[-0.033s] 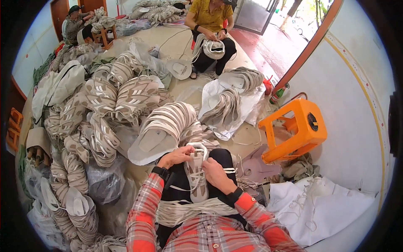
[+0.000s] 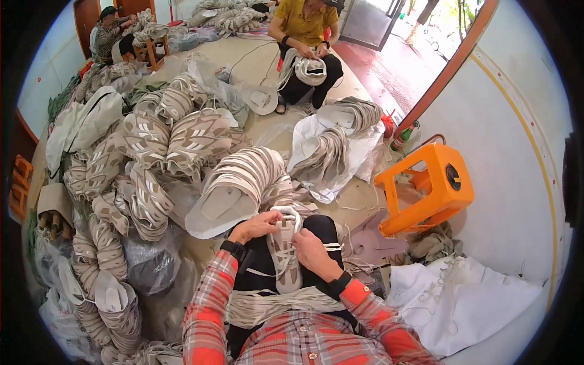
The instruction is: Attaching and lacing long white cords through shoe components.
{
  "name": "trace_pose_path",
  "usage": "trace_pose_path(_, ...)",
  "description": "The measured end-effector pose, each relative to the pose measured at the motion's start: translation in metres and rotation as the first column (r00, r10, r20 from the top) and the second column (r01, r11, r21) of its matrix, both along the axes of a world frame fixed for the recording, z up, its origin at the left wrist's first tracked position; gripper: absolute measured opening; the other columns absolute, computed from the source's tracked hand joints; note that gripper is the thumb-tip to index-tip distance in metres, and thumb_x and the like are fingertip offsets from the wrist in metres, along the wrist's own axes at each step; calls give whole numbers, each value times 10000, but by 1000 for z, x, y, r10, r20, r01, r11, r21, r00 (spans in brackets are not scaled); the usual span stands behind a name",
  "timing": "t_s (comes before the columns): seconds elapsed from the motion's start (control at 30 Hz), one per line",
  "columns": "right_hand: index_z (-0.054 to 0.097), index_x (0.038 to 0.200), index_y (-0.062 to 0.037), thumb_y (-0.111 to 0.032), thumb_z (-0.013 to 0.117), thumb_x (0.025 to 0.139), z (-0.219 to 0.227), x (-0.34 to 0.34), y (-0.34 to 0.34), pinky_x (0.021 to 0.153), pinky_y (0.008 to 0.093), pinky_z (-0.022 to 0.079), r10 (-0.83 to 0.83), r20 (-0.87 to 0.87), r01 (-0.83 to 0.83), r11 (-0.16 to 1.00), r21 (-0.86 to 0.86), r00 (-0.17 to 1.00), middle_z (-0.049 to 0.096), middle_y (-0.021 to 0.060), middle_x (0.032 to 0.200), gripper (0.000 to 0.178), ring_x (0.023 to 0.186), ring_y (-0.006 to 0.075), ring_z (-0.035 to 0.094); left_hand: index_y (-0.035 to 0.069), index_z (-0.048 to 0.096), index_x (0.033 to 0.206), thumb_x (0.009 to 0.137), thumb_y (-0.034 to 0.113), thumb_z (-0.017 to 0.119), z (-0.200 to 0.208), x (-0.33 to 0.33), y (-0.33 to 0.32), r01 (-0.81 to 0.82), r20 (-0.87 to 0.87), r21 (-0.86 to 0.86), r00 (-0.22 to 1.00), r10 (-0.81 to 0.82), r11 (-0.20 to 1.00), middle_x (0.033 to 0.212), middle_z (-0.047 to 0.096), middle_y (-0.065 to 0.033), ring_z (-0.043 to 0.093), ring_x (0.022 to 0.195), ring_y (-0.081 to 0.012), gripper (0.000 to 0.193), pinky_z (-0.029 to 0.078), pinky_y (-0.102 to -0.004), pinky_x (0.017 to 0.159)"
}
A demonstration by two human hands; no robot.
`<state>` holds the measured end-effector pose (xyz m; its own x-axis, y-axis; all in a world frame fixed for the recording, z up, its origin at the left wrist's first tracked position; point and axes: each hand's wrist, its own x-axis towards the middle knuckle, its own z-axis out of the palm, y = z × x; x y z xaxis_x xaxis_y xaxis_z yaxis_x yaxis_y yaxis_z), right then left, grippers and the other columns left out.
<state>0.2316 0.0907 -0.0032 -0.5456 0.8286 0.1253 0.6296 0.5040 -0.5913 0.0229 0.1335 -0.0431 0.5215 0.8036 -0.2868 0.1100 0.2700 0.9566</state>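
A beige and white shoe upper [image 2: 286, 246] lies lengthwise between my knees, its collar opening away from me and its toe toward my lap. My left hand [image 2: 258, 226] is closed, fingertips pinching the upper's left edge near the collar. At the opposite edge, my right hand [image 2: 314, 254] is closed with its fingers against the upper. Whether a lace end is also in those fingers is too small to tell. Pale lace loops show across the upper's front. A bundle of flat cream laces [image 2: 277, 307] is spread across my lap.
Just beyond my left knee lies a stack of shoe uppers [image 2: 246, 176]; heaped stacks [image 2: 146, 143] fill the left. An orange stool [image 2: 426, 188] lies tipped at right, beside white cloth [image 2: 462, 298]. A person in yellow [image 2: 307, 30] sits ahead, handling an upper; another sits far left.
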Motion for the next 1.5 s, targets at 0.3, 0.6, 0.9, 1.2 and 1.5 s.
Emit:
trace_pose_path(0.3, 521, 803, -1, 4, 519, 693, 3, -7, -1, 671, 423, 440, 50, 92, -57, 996, 74, 994, 496, 162, 801, 110, 794, 342, 512, 49, 497, 1019, 739, 20, 559, -6, -1, 1, 10, 55, -6, 998, -10, 1000, 885, 482, 17, 429, 833, -92, 288, 352, -217, 739)
trace_pose_path(0.6, 526, 882, 32, -53, 619, 717, -5, -16, 2, 655, 361, 456, -120, -38, 109, 968, -224, 992, 570, 183, 747, 208, 712, 318, 581, 11, 573, 911, 747, 229, 571, 9, 1, 8, 164, -255, 163, 960, -119, 973, 829, 536, -36, 469, 768, -133, 273, 382, -276, 682)
trace_pose_path(0.9, 515, 907, -24, -57, 593, 716, 20, -36, -6, 679, 413, 439, 113, 124, -134, 976, 173, 986, 537, 155, 829, 209, 817, 317, 537, 3, 596, 866, 829, 237, 520, 10, 4, 0, 8, -152, 188, 988, 21, 982, 796, 580, -83, 507, 744, -138, 248, 413, -299, 666)
trace_pose_path(1.2, 514, 955, -17, -89, 471, 785, 109, -109, -128, 766, 350, 409, 789, -501, -930, 350, -110, 356, 488, 125, 957, 190, 911, 287, 489, 6, 512, 995, 824, 183, 584, 56, 11, -63, -191, -90, -92, 979, 183, 977, 753, 598, -66, 573, 582, -118, 256, 467, -238, 493)
trace_pose_path(1.5, 549, 972, -16, -164, 550, 837, 136, -44, -102, 768, 332, 436, 565, -718, -914, 255, -316, 406, 569, 100, 917, 200, 871, 233, 552, 19, 555, 915, 781, -6, 426, 48, 45, -86, -410, -116, -82, 909, 400, 908, 675, 580, -41, 522, 465, -115, 188, 409, -254, 406)
